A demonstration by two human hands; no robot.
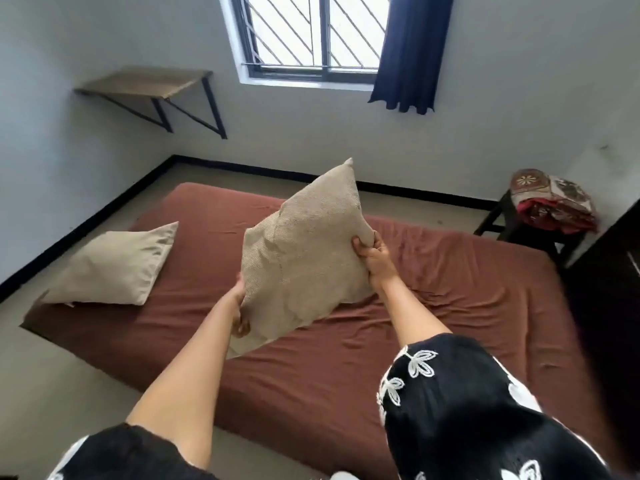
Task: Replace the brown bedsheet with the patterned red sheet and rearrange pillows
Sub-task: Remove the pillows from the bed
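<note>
A: Where is the beige woven pillow point(304, 258)?

B: Held tilted above the middle of the brown-sheeted mattress point(398, 341). The right hand point(372, 252) pinches its right edge; the left hand point(239, 306) clasps its lower left edge.

A: And the rest?

B: A second plain beige pillow point(110, 265) lies on the mattress's left end. The folded red patterned sheet point(554, 202) sits on a dark wooden stool point(512, 223) beyond the mattress's right far corner.

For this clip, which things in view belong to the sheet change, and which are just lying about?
Belongs to the job:
held pillow, gripped by both hands
second pillow
brown sheet
folded red patterned sheet

Just there:
wall shelf
curtain
stool
</note>
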